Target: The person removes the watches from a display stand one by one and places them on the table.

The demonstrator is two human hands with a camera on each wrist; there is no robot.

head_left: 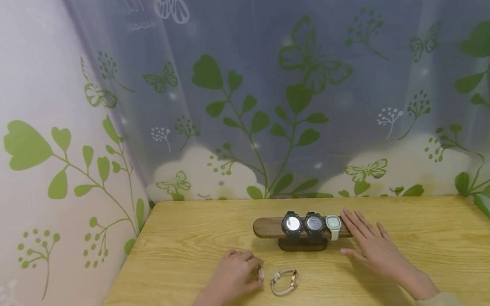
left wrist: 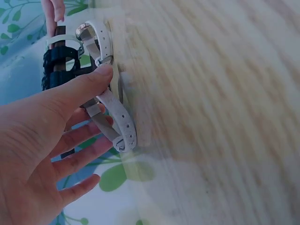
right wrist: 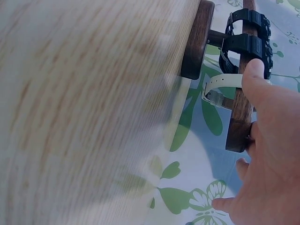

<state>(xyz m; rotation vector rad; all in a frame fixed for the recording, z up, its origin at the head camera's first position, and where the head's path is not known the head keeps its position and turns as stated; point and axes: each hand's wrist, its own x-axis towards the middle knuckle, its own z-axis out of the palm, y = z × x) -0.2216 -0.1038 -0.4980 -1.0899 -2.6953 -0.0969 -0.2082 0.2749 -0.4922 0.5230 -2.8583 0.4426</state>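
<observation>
A small wristwatch (head_left: 261, 273) with a pale strap (left wrist: 121, 119) is pinched between thumb and fingers of my left hand (head_left: 234, 271), low over the table. Just right of it, a second pale-strapped wristwatch (head_left: 284, 283) with a gold-toned case lies on its side. Behind them stands a dark wooden watch stand (head_left: 265, 227), its bar carrying a black watch (head_left: 292, 223), another black watch (head_left: 314, 222) and a square pale-green watch (head_left: 333, 222). My right hand (head_left: 373, 247) has its fingers extended at the bar's right end; its thumb (right wrist: 255, 70) is near the pale-green watch's strap.
The wood-grain table (head_left: 182, 237) runs back to a curtain (head_left: 238, 97) printed with leaves and butterflies. A similar pale curtain (head_left: 39, 198) borders the left side. The stand's base (head_left: 302, 247) is narrower than its bar.
</observation>
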